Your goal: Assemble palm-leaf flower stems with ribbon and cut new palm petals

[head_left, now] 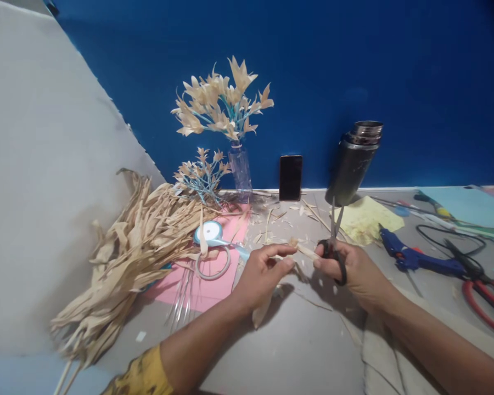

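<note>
My right hand [354, 269] has its fingers through the black handles of a pair of scissors [334, 230], whose blades point up and away, slightly apart. Its thumb and fingertip also touch a narrow pale strip of dried husk [308, 252]. Facing it, my left hand [263, 271] is closed in a pinch near the strip's other end. A wider husk piece [262, 312] hangs below that palm; the exact grip is partly hidden by the fingers.
Left lies a heap of dried husks [148, 236] beside pink paper [218, 285] and a tape roll [208, 232]. Husk flowers [222, 99] stand in a clear bottle [241, 170]. Behind are a phone [290, 177] and a flask [354, 164]; right, a blue glue gun [420, 260] and red-handled cutters [473, 291].
</note>
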### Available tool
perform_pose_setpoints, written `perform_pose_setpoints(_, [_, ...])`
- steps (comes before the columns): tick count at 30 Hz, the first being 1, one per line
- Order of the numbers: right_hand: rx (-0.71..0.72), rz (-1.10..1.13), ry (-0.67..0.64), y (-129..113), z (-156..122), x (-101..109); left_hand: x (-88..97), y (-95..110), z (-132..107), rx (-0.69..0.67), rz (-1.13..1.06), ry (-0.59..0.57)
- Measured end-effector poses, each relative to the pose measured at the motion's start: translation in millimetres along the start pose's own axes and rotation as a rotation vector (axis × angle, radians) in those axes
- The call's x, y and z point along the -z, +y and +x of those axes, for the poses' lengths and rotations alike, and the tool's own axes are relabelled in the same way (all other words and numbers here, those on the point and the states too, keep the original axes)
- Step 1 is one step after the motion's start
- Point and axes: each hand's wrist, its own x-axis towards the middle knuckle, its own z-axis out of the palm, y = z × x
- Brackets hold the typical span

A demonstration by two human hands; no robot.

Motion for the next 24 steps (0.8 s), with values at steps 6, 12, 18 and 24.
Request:
perform_pose_setpoints(6, [0.015, -0.028, -0.197, -3, -11, -11, -10.7, -7, -5, 0.055, -0.072, -0.051])
perform_pose_setpoints(12, [0.023, 0.041, -0.202, -2, -13, -14, -19.3, -8, -9, 0.131, -0.169, -0.076])
perform_pose_setpoints(18, [-0.02, 0.205, -0.252, -2, -14, -8, -14.3, -11, -4, 0.191, -0.324, -0.112])
perform_pose_setpoints(24, [0.068, 0.284, -0.134, -6, -7, 8, -4.0, -7, 3, 0.192, -0.489, 0.01])
